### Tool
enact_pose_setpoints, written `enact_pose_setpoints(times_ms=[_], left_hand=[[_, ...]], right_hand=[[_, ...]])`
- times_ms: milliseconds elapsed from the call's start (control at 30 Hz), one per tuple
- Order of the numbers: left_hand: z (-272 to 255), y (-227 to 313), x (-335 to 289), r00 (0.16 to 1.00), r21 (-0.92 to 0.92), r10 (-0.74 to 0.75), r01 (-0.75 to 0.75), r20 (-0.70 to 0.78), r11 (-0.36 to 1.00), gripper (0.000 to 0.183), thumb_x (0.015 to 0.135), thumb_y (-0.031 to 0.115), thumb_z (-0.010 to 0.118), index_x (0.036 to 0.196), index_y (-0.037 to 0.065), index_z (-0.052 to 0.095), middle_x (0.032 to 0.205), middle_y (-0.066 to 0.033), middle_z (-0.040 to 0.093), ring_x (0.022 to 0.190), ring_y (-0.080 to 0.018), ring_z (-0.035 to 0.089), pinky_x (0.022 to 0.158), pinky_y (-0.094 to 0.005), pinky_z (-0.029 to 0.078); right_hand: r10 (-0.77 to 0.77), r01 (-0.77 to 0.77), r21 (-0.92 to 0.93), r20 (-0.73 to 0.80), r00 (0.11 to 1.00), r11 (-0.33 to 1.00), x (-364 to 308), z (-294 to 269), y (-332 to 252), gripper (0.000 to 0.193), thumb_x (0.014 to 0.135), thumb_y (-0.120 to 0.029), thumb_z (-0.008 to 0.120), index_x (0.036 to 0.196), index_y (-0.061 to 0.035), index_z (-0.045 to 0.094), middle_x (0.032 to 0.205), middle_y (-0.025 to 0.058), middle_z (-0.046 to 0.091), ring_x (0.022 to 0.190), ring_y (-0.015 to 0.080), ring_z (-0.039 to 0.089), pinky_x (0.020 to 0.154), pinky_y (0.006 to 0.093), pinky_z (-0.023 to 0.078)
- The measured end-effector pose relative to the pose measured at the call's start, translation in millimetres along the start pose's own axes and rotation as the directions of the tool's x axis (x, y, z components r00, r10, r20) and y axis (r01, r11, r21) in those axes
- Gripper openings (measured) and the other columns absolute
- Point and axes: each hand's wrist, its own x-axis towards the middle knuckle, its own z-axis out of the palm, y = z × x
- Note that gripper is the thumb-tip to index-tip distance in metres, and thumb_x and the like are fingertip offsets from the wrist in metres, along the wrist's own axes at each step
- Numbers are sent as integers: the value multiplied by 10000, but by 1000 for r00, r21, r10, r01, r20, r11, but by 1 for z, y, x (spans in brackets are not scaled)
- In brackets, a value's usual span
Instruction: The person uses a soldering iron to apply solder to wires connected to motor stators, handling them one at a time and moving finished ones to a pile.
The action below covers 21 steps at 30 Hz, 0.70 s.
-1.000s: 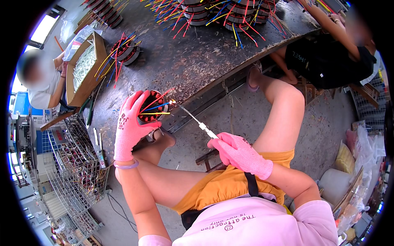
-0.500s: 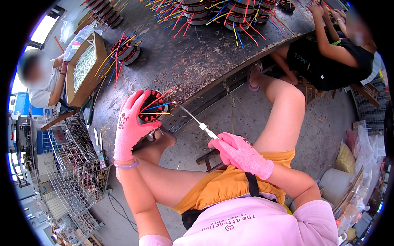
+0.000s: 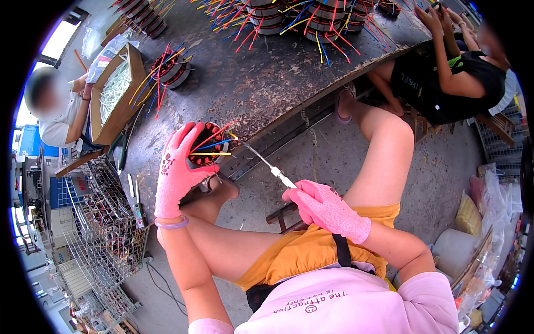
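My left hand (image 3: 181, 167), in a pink glove, wraps round a motor stator (image 3: 203, 160) at the table's front edge. The stator has red windings inside a ring, with red, blue and yellow lead wires sticking out to the right. My right hand (image 3: 328, 209), also gloved in pink, is closed on a slim rod-shaped tool (image 3: 282, 176) with a white body and a thin metal shaft. The shaft's tip is close to the wire ends beside the stator; whether it touches them I cannot tell.
The dark worn table (image 3: 233, 83) holds another stator (image 3: 173, 71) and several stacked stators (image 3: 267, 16) with loose wires. A cardboard box (image 3: 119, 94) of white sleeves stands left. Wire baskets (image 3: 100, 222) are at lower left. One person sits left, another right (image 3: 473, 78).
Both my hands stay in place. A short yellow wire end now shows near the tool tip, and the blue wire sits slightly differently. The person at right has shifted their arms.
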Motion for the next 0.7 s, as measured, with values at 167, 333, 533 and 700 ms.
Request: enact_pose_setpoints(times_ms=[167,333,533,700], left_hand=[[-1,-1,0,1000,1,1,-1,2,1000,887,555,211,864,1373,88,545,1389,-174,518,1279,-382,472,1087,-461,371],[0,0,0,1000,-14,0,0,0,1000,887,554,209,864,1373,88,546,1389,-174,518,1279,-385,471,1086,-463,371],[0,-2,-1,1000,-2,11,-11,-3,1000,888,558,212,866,1376,90,544,1395,-176,513,1284,-383,467,1091,-463,367],[0,0,-1,1000,-6,-1,1,1,1000,885,564,216,866,1378,90,542,1396,-177,512,1285,-382,467,1094,-464,365]], right_hand=[[-4,5,18,-3,1000,1000,1,0,2,356,997,-362,520,1065,-29,627,593,-1,516,425,50,374,421,236,290],[-2,2,6,9,1000,1000,0,0,0,348,998,-352,512,1065,-31,628,592,0,516,424,51,372,416,237,284],[-1,1,4,6,1000,1000,0,1,0,359,995,-363,510,1066,-32,630,593,2,516,425,52,373,414,238,283],[6,-6,3,5,1000,1000,1,0,-1,358,994,-368,516,1064,-37,633,598,5,518,431,55,379,416,240,289]])
